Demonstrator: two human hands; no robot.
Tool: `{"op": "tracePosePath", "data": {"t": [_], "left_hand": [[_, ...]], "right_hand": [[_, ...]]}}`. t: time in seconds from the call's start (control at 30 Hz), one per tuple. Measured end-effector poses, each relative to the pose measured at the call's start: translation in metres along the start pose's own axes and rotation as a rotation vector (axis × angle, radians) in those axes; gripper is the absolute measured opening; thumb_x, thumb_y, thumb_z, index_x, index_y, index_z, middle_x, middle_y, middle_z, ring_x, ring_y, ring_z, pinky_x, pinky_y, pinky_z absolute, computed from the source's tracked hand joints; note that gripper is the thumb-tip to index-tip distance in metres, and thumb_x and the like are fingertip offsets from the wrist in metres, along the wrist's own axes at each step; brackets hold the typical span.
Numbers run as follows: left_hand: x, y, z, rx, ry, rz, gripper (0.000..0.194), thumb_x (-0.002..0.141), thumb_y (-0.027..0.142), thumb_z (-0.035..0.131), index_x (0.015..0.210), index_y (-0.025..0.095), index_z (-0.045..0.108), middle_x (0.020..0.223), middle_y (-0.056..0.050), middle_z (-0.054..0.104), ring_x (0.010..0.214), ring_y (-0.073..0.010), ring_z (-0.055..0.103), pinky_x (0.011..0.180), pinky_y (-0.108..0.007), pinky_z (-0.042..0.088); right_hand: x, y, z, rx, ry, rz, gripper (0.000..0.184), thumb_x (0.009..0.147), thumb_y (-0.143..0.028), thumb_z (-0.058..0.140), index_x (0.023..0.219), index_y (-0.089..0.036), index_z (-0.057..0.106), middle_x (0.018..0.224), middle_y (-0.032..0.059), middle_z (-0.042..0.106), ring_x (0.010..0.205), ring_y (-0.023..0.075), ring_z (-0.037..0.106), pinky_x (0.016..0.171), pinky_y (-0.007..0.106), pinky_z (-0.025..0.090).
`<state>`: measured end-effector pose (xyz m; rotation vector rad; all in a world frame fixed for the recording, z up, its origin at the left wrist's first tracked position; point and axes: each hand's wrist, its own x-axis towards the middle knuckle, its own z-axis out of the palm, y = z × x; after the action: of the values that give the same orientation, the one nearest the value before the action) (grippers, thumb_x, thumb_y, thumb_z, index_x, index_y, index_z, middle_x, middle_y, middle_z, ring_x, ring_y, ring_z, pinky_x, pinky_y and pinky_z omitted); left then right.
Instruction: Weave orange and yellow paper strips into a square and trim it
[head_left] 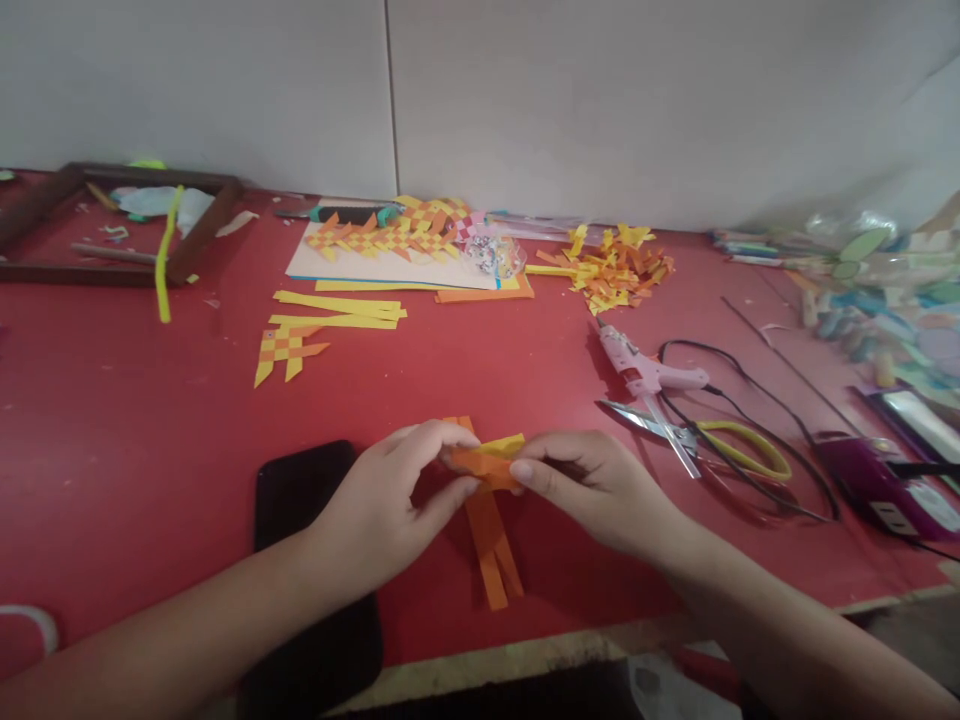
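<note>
Near the front of the red table, my left hand [409, 480] and my right hand [589, 485] pinch the two ends of a small bundle of orange and yellow paper strips [484, 467]. Fingers and thumb are closed on each side. Beneath it, orange paper strips [491, 550] slant toward the table's front edge; whether they join the held piece I cannot tell. A woven checkered paper fish [285, 347] lies further back on the left, and yellow paper strips [337, 310] rest just behind it.
A black phone-like slab [300, 490] lies under my left forearm. To the right are a pink glue gun [637, 365] with its cord, and scissors [697, 435] with yellow handles. At the back sit paper sheets [390, 270], a scrap pile [622, 270] and a brown frame [90, 272].
</note>
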<state>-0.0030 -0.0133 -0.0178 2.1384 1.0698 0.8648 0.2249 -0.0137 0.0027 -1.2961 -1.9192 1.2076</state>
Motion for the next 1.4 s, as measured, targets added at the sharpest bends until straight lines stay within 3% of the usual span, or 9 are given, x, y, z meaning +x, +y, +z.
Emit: {"op": "tracePosePath", "data": {"t": [0.13, 0.23, 0.43, 0.6, 0.83, 1.13, 1.27, 1.4], "left_hand": [[-0.001, 0.001, -0.001, -0.066, 0.003, -0.061, 0.026, 0.092, 0.024, 0.061, 0.116, 0.024, 0.051, 0.093, 0.0, 0.072, 0.084, -0.016, 0.071, 0.075, -0.028, 0.055], [-0.001, 0.001, -0.001, -0.088, -0.021, -0.117, 0.027, 0.093, 0.024, 0.059, 0.118, 0.025, 0.048, 0.09, 0.003, 0.072, 0.08, -0.014, 0.071, 0.077, -0.028, 0.054], [-0.003, 0.001, -0.001, -0.064, -0.028, -0.141, 0.028, 0.093, 0.025, 0.058, 0.119, 0.027, 0.047, 0.092, 0.004, 0.072, 0.084, -0.0137, 0.071, 0.079, -0.027, 0.054], [-0.004, 0.0, 0.002, -0.021, -0.029, -0.127, 0.028, 0.093, 0.025, 0.057, 0.119, 0.027, 0.047, 0.094, 0.003, 0.072, 0.086, -0.0151, 0.071, 0.081, -0.03, 0.055], [-0.003, 0.001, 0.002, 0.043, -0.047, -0.098, 0.028, 0.093, 0.025, 0.054, 0.121, 0.024, 0.047, 0.097, -0.001, 0.072, 0.093, -0.0185, 0.071, 0.085, -0.035, 0.056], [-0.004, 0.0, 0.004, 0.041, -0.092, -0.109, 0.029, 0.093, 0.022, 0.049, 0.122, 0.023, 0.048, 0.101, -0.004, 0.071, 0.096, -0.019, 0.07, 0.082, -0.035, 0.057], [-0.004, 0.0, 0.003, 0.061, -0.099, -0.114, 0.033, 0.091, 0.019, 0.048, 0.124, 0.023, 0.047, 0.102, -0.004, 0.071, 0.097, -0.0198, 0.069, 0.083, -0.037, 0.058], [-0.004, 0.001, 0.003, 0.111, -0.107, -0.069, 0.032, 0.092, 0.018, 0.048, 0.124, 0.02, 0.048, 0.101, -0.006, 0.071, 0.093, -0.0211, 0.068, 0.079, -0.037, 0.058]], "right_hand": [[0.002, 0.001, -0.003, 0.033, 0.131, -0.151, 0.017, 0.091, -0.033, 0.063, 0.087, -0.022, 0.075, 0.089, 0.0042, 0.072, 0.08, 0.014, 0.068, 0.071, 0.026, 0.054], [0.002, 0.001, -0.007, 0.096, 0.138, -0.175, 0.025, 0.091, -0.042, 0.063, 0.08, -0.022, 0.074, 0.088, 0.0041, 0.067, 0.08, 0.0139, 0.065, 0.071, 0.026, 0.053], [0.001, 0.004, -0.012, 0.102, 0.068, 0.031, 0.054, 0.098, -0.056, 0.043, 0.065, -0.018, 0.062, 0.071, 0.0024, 0.061, 0.068, 0.0128, 0.057, 0.063, 0.025, 0.046], [0.001, 0.001, -0.013, -0.063, -0.018, 0.119, 0.052, 0.093, -0.052, 0.053, 0.055, -0.017, 0.055, 0.056, -0.002, 0.048, 0.051, 0.0087, 0.042, 0.048, 0.024, 0.031], [0.001, 0.002, -0.022, -0.039, 0.027, 0.168, 0.049, 0.085, -0.055, 0.064, 0.055, -0.016, 0.067, 0.056, 0.0029, 0.062, 0.051, 0.0112, 0.053, 0.045, 0.024, 0.038], [0.003, 0.004, -0.023, 0.189, -0.002, 0.134, 0.009, 0.071, -0.029, 0.082, 0.072, -0.022, 0.079, 0.079, 0.0033, 0.074, 0.071, 0.0136, 0.068, 0.064, 0.022, 0.054], [0.003, 0.007, -0.02, 0.273, 0.02, 0.097, 0.004, 0.074, -0.019, 0.076, 0.077, -0.02, 0.076, 0.079, 0.0018, 0.071, 0.068, 0.0111, 0.066, 0.062, 0.022, 0.053], [0.003, 0.008, -0.019, 0.251, 0.014, 0.023, 0.017, 0.077, -0.01, 0.065, 0.072, -0.021, 0.076, 0.084, 0.0008, 0.065, 0.069, 0.0083, 0.062, 0.063, 0.021, 0.05]]}}
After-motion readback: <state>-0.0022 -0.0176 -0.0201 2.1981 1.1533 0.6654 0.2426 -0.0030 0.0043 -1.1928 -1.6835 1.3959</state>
